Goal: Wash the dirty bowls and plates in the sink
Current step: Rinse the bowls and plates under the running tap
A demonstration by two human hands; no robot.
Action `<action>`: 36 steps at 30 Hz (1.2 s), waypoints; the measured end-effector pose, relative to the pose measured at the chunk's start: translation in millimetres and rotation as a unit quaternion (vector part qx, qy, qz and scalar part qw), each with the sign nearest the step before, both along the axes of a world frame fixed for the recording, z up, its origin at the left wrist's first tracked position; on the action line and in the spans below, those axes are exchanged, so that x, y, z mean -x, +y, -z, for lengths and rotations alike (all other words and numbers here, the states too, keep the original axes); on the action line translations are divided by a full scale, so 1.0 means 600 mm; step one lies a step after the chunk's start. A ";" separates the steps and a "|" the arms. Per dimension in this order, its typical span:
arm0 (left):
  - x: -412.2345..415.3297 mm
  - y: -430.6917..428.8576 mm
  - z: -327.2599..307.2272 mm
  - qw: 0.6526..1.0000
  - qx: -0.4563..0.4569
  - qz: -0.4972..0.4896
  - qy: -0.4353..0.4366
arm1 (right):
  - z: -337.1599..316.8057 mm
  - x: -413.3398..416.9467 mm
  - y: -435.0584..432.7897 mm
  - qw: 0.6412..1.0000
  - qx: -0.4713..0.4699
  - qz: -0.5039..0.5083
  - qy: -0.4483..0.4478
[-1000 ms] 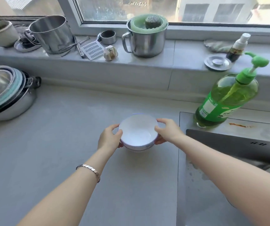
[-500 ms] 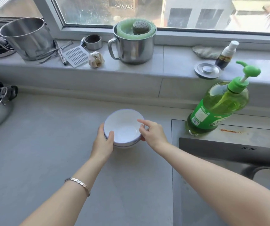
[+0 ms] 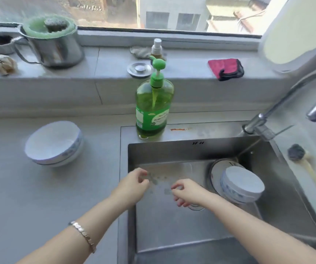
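Observation:
A white bowl with a blue pattern (image 3: 53, 143) stands upright on the grey counter, left of the steel sink (image 3: 172, 149). Inside the sink at the right, an upturned white-and-blue bowl (image 3: 242, 182) lies on a plate (image 3: 218, 168). My left hand (image 3: 132, 184) hovers over the sink's left edge with loosely curled fingers and holds nothing. My right hand (image 3: 186, 191) hangs over the sink floor near the drain, fingers relaxed and empty. Brownish residue marks the sink bottom.
A green dish-soap pump bottle (image 3: 154, 105) stands at the sink's back rim. The curved tap (image 3: 294, 96) rises at the right. A brush (image 3: 305, 161) lies on the right rim. On the sill sit a steel pot (image 3: 52, 42), a red cloth (image 3: 225, 68) and a small spray bottle (image 3: 156, 47).
Both hands let go of the white bowl, which now rests on the counter, and moved right over the sink. The view has swung right, bringing the sink and tap into sight.

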State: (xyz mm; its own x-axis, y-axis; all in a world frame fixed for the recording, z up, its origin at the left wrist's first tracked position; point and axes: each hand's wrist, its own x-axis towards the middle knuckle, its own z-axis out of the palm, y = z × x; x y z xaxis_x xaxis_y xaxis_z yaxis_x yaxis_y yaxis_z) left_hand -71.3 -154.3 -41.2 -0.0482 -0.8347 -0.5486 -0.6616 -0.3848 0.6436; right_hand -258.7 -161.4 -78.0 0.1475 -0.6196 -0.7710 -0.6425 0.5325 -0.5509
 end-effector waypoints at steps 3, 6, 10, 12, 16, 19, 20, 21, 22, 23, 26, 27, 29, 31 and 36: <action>0.125 0.005 0.030 0.997 -0.035 0.058 0.025 | 0.016 0.153 0.033 0.992 -0.011 0.112 0.053; 0.250 0.007 0.061 0.995 -0.064 0.051 0.064 | 0.035 0.294 0.048 0.966 -0.003 0.245 0.086; 0.398 -0.004 0.118 0.985 -0.105 -0.016 0.137 | 0.062 0.430 0.048 0.935 -0.012 0.339 0.104; 0.454 -0.016 0.143 0.974 -0.140 -0.050 0.169 | 0.081 0.471 0.039 0.920 -0.054 0.385 0.053; 0.522 -0.048 0.189 0.939 -0.244 -0.111 0.215 | 0.128 0.518 0.010 0.914 -0.103 0.388 -0.051; 0.541 -0.063 0.208 0.920 -0.286 -0.123 0.237 | 0.160 0.532 -0.005 0.918 -0.124 0.364 -0.095; 0.543 -0.067 0.214 0.916 -0.288 -0.128 0.246 | 0.166 0.534 -0.007 0.916 -0.132 0.362 -0.109; 0.543 -0.070 0.221 0.913 -0.288 -0.132 0.258 | 0.171 0.535 -0.009 0.913 -0.137 0.364 -0.123; 0.542 -0.072 0.228 0.909 -0.288 -0.133 0.271 | 0.176 0.537 -0.010 0.911 -0.137 0.366 -0.134; 0.540 -0.073 0.234 0.905 -0.288 -0.132 0.284 | 0.179 0.538 -0.010 0.910 -0.132 0.365 -0.145; 0.534 -0.065 0.246 0.907 -0.265 -0.133 0.298 | 0.183 0.538 -0.011 0.916 -0.101 0.355 -0.154; 0.533 -0.061 0.247 0.911 -0.253 -0.137 0.295 | 0.184 0.538 -0.009 0.921 -0.089 0.349 -0.152; 0.533 -0.048 0.248 0.916 -0.232 -0.152 0.291 | 0.181 0.534 -0.002 0.929 -0.069 0.334 -0.147; 0.531 -0.035 0.241 0.918 -0.212 -0.170 0.291 | 0.175 0.529 0.005 0.933 -0.054 0.324 -0.147; 0.507 -0.015 0.174 0.928 -0.154 -0.127 0.316 | 0.121 0.516 0.015 0.953 0.025 0.249 -0.173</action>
